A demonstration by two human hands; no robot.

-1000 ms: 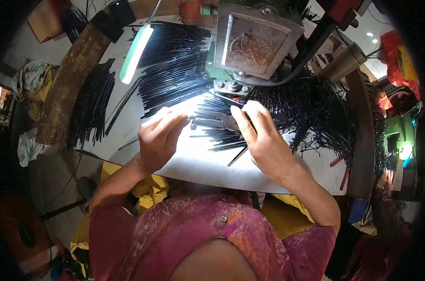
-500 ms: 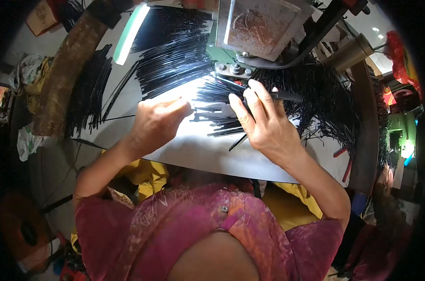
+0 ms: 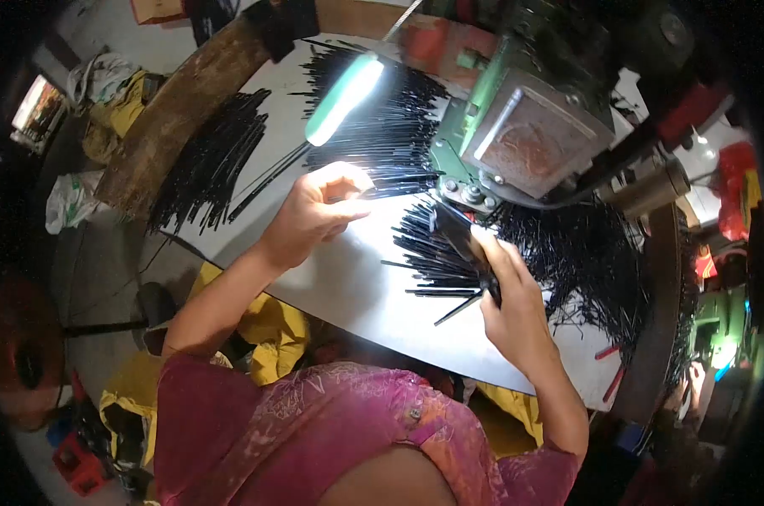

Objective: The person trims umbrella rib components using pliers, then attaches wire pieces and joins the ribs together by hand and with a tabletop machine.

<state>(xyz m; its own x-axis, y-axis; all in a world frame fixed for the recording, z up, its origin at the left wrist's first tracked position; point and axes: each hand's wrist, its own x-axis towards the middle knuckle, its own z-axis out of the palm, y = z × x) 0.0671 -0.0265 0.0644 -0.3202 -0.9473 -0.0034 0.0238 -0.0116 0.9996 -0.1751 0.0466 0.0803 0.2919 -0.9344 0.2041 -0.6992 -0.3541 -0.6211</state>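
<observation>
Two-handed, working over the white table (image 3: 348,282) before the machine (image 3: 529,143); gripping a dark pliers-like tool (image 3: 462,238) in the right hand (image 3: 517,308), thumb and fingers clamped around its lower part, probably for reach beside the bolted block (image 3: 466,196); pointing the tip toward the block, well beyond the fingertips; raising the left hand (image 3: 310,211) just below the row of black strips (image 3: 399,126), apparently showing a gap between thumb and forefinger, though not revealing whether pinching anything thin; having a loose fan of strips (image 3: 436,263) beneath the tool, left of the right fingers; using a low-hung lamp (image 3: 344,101), presumably for lighting the strip ends; leaving a tangled heap (image 3: 584,244) beyond the right hand, perhaps for elbow room.
</observation>
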